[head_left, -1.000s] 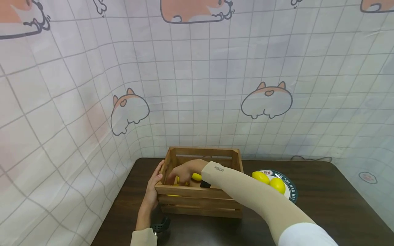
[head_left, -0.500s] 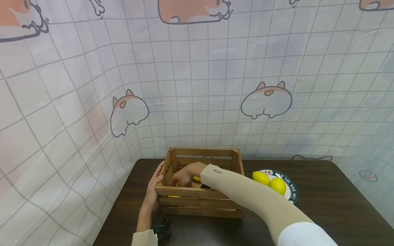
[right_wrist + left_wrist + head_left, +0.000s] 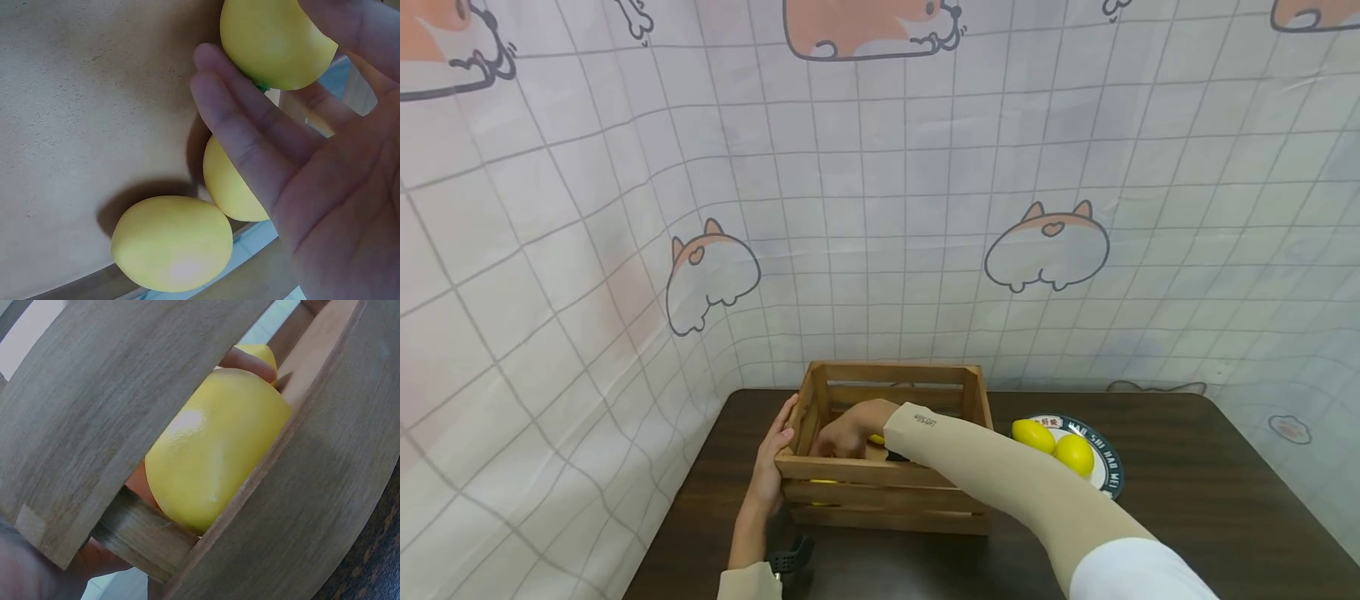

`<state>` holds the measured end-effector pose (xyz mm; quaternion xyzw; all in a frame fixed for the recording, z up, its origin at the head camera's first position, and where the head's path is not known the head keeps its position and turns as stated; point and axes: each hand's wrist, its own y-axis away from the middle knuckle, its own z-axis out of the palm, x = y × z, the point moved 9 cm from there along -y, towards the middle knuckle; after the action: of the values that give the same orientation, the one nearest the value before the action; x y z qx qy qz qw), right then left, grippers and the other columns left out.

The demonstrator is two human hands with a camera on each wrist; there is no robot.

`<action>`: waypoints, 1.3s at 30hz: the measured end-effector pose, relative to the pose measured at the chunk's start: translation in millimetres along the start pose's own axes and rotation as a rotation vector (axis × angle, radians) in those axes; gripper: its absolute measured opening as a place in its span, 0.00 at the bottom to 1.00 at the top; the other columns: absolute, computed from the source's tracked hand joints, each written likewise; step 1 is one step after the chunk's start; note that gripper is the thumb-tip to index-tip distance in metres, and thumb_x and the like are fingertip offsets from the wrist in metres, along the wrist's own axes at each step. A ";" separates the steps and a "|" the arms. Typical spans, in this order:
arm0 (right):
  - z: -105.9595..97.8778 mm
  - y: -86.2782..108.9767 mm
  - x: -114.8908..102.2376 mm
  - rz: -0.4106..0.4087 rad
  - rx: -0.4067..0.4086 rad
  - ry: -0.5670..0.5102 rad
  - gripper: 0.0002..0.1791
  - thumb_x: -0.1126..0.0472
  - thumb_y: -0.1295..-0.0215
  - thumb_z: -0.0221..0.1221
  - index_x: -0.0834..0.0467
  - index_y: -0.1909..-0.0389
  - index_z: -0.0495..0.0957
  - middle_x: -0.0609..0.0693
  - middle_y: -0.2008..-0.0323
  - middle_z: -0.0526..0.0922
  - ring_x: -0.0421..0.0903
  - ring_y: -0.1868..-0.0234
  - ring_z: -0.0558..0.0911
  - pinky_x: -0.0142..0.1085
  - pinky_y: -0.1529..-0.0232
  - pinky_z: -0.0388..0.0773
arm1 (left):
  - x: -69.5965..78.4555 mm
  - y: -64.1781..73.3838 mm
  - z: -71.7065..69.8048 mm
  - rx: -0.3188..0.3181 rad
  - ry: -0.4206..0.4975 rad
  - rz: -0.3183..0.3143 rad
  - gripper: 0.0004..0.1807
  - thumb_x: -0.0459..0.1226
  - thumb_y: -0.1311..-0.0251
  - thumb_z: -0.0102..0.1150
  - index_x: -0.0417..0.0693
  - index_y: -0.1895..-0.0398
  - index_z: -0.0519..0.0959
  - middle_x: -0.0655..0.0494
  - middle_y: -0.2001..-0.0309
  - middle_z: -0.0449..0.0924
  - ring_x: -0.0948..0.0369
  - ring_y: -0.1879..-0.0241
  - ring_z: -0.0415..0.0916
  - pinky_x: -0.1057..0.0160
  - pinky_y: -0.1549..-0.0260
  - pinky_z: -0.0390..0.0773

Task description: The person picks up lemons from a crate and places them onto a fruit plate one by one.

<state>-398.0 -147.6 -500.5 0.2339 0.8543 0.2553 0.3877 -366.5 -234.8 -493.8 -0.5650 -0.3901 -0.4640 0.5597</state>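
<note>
A slatted wooden crate [image 3: 887,500] stands on the table. My left hand [image 3: 769,462] holds its left front corner, fingers along the outer side wall and thumb at the rim. Reaching inside from the right, my right hand [image 3: 850,429] is low at the crate's left end, its fingertips hidden by the front wall in the head view. In the right wrist view it holds a lemon [image 3: 275,44] between thumb and fingers. Two more lemons, one lower [image 3: 172,244] and one partly behind the fingers [image 3: 231,181], lie on the crate's floor. Through the slats, a lemon [image 3: 219,444] shows in the left wrist view.
Right of the crate, a plate [image 3: 1108,467] with a dark patterned rim bears two lemons [image 3: 1075,454]. The dark wooden table [image 3: 1210,483] ends at a white checked cloth [image 3: 880,250] behind and at the left.
My right hand has sunk a little deeper into the crate's left end, and its fingers have gone behind the front wall. The left hand stays on the corner.
</note>
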 end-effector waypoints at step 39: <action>-1.6 -1.9 -1.3 -0.006 -0.001 0.020 0.20 0.68 0.28 0.58 0.49 0.39 0.81 0.50 0.43 0.85 0.42 0.47 0.84 0.36 0.53 0.84 | -0.4 -0.3 -1.2 0.016 -0.005 -0.008 0.31 0.44 0.24 0.37 0.65 0.19 0.55 0.54 0.17 0.47 0.45 0.20 0.47 0.35 0.28 0.48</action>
<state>-398.9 -150.1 -500.1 0.2287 0.8586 0.2567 0.3802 -367.0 -235.9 -494.2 -0.5599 -0.3975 -0.4617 0.5615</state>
